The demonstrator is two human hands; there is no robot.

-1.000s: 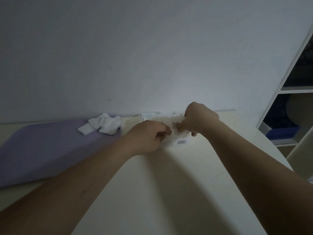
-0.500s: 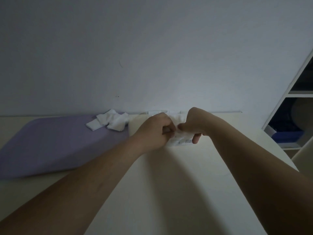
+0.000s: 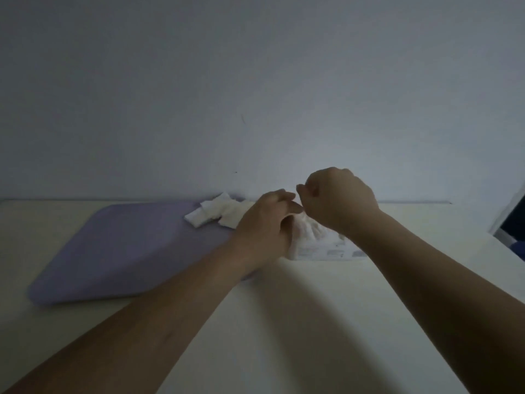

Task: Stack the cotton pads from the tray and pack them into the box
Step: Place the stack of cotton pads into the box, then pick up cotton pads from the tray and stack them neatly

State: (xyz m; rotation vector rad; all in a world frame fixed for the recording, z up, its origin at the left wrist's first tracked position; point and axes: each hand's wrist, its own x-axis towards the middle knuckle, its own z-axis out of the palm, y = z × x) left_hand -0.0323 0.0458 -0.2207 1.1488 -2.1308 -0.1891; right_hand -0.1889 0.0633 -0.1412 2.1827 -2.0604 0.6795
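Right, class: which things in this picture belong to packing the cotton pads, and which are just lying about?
Part of the job:
cotton pads
purple tray
box
left hand and right hand, both at the box

Just lying about:
table
shelf unit at the right edge
wall

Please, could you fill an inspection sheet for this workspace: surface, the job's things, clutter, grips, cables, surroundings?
Surface: cream table, in dim light.
Job's things: purple tray on the left; loose cotton pads at its far right corner; white box beside the tray, white material bulging at its top.
Clutter: nothing seen.
Grips: left hand at the box's left end, right hand above the box, both with curled fingers; what they hold is hidden.
Cables: nothing seen.
Surroundings: plain wall behind; shelf unit at the right edge.
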